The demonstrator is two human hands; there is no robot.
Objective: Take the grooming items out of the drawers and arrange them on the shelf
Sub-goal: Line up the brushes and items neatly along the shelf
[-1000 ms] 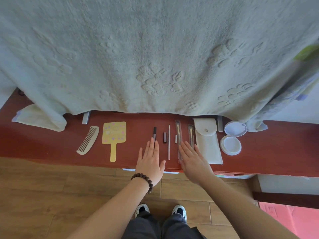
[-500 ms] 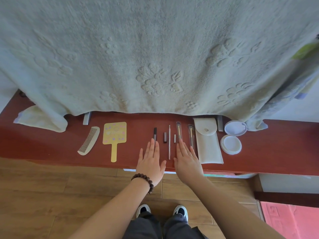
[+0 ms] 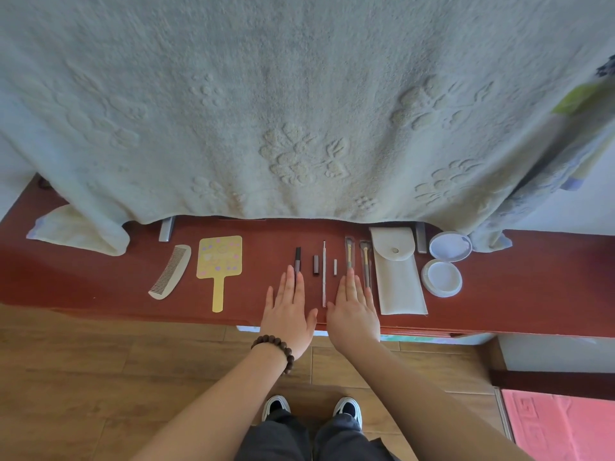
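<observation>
Red-brown lacquered wood forms the shelf (image 3: 100, 287) on which the grooming items are laid in a row, below a pale green embossed towel (image 3: 299, 111) that hangs over its rear edge. From left to right are noted: a cream plastic comb (image 3: 170, 271), a yellow paddle-shaped hand mirror (image 3: 219, 265), a dark slim pencil (image 3: 297, 259), a short brown cap (image 3: 315, 264), a long thin white stick (image 3: 323, 277), a small grey cap (image 3: 335, 266), two sleeved makeup brushes (image 3: 356, 261), a white fabric snap pouch (image 3: 397, 277) and a round white compact (image 3: 444, 264) lying opened in two halves. All slender items are set with their long axes running front to back. The left hand (image 3: 289, 311) is held flat and empty, fingers extended, its fingertips overlapping the near end of the pencil; the right hand (image 3: 353, 311) is likewise flat and empty, fingertips at the near ends of the brushes. The stick lies between the two hands, about equally near to each. The pouch flap is fastened; its contents cannot be determined. No drawer interior is visible. The arrangement is judged substantially complete.
</observation>
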